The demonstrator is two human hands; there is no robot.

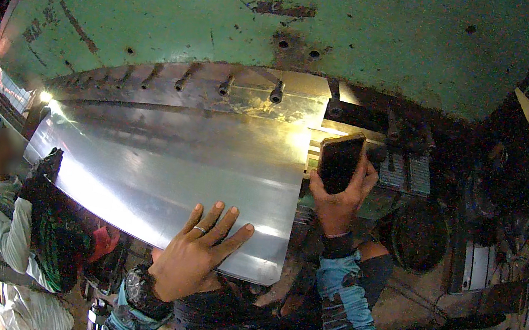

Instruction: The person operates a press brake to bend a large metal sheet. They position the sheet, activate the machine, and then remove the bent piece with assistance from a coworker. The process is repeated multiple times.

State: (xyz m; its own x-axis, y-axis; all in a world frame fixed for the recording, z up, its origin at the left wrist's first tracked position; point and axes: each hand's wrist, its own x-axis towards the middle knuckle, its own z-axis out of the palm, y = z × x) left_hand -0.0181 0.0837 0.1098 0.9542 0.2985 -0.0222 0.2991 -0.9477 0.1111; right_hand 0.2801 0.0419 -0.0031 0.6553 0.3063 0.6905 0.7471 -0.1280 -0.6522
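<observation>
A long, shiny metal sheet (pixel 174 164) lies in front of me, its far edge under the row of clamps of a big green machine (pixel 385 31). My left hand (pixel 193 254) rests on the sheet's near edge with its fingers spread and flat on the metal; one finger wears a ring. In my right hand (pixel 339 209), just past the sheet's right end, is a dark smartphone (pixel 340 164), held upright with its black face toward me. Bright light falls on the sheet's far right corner beside the phone.
At the left, a person (pixel 6 206) in a light sleeve has a dark-gloved hand (pixel 49 164) at the sheet's left end. A row of bolts (pixel 226 86) runs along the machine's metal bar. Right of the phone are a ribbed metal block (pixel 410 173) and a dark round container (pixel 417 236).
</observation>
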